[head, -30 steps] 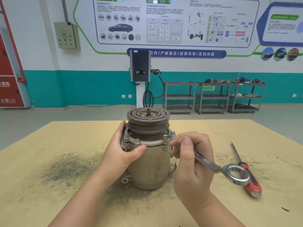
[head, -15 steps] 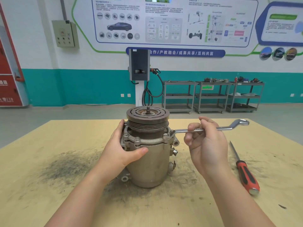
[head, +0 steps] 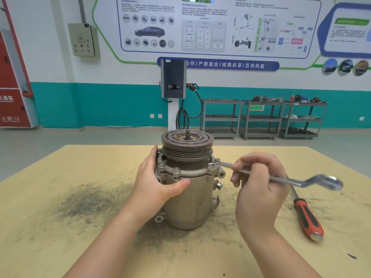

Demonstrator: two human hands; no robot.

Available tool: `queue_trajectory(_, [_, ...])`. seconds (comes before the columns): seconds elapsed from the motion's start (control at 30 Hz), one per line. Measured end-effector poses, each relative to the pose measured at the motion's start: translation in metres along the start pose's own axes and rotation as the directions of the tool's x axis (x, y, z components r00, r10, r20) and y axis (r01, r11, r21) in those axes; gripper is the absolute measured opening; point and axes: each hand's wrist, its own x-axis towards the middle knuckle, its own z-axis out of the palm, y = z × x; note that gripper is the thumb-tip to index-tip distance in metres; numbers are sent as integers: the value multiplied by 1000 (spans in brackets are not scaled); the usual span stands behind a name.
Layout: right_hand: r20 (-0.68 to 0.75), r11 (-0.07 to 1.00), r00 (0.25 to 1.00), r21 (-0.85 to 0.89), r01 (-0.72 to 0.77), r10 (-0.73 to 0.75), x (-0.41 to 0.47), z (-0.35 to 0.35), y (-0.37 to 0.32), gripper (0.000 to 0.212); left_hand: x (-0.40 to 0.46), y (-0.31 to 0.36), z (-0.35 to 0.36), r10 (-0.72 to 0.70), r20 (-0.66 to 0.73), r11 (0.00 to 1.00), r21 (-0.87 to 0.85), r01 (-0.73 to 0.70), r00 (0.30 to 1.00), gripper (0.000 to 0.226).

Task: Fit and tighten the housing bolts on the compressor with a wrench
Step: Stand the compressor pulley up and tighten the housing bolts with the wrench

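Between the 2 hands, the compressor (head: 187, 189) is stood upright on the wooden table (head: 50, 197), pulley end up. The left hand (head: 158, 183) is wrapped around the housing's left side just under the flange, fingers round the back and thumb laid across the front, so the body is gripped pretty firmly. The wrench (head: 281, 178) is held by its shank in the right hand (head: 259, 183), fingers curled closed over it. From that hand, the near end of the wrench is run left onto a flange bolt (head: 217, 161) at the housing's right edge, while the offset ring end is left sticking out to the right, a bit blurred. More bolts can be seen around the flange, 1 of them (head: 176, 169) just above the left thumb. Just past the right hand, a red-handled screwdriver (head: 307, 215) is lying flat on the table, passing under the wrench's far end.
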Motion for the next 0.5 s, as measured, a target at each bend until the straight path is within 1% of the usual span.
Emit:
queue_trajectory(0.07, [126,982,980,-87,166,-154,-20,8,-1,26,-1,0,2,-3,-18,1000,-8,3,1000,126])
queue_trajectory(0.1, [208,967,958,-123,224,-196,-29,13,-1,23,-1,0,3,-3,-21,1000,-18,3,1000,126])
queue_trajectory(0.17, [341,938,914,-185,294,-219,-43,19,-2,13,-1,0,3,2,-18,999,-32,-2,1000,123])
queue_trajectory(0.23, [414,901,878,-241,359,-239,-44,20,-3,15,0,0,3,5,-6,1000,-28,-5,1000,118])
queue_trajectory(0.3, [457,879,845,-234,417,-279,-35,18,-5,18,0,-1,3,10,-1,1000,-20,-10,1000,116])
queue_trajectory(0.33, [456,890,840,-189,415,-295,-29,17,-6,19,1,-1,3,11,-5,1000,-15,-11,1000,119])
queue_trajectory(0.4, [389,939,877,-73,335,-283,-17,13,-8,18,0,-1,3,9,-14,1000,-4,-9,1000,125])
queue_trajectory(0.43, [332,963,912,-32,268,-243,-11,11,-8,20,0,0,2,5,-13,1000,-1,-6,1000,127])
queue_trajectory(0.5, [211,996,974,50,77,-86,0,6,-9,23,-1,0,2,-3,-2,1000,-2,3,1000,128])
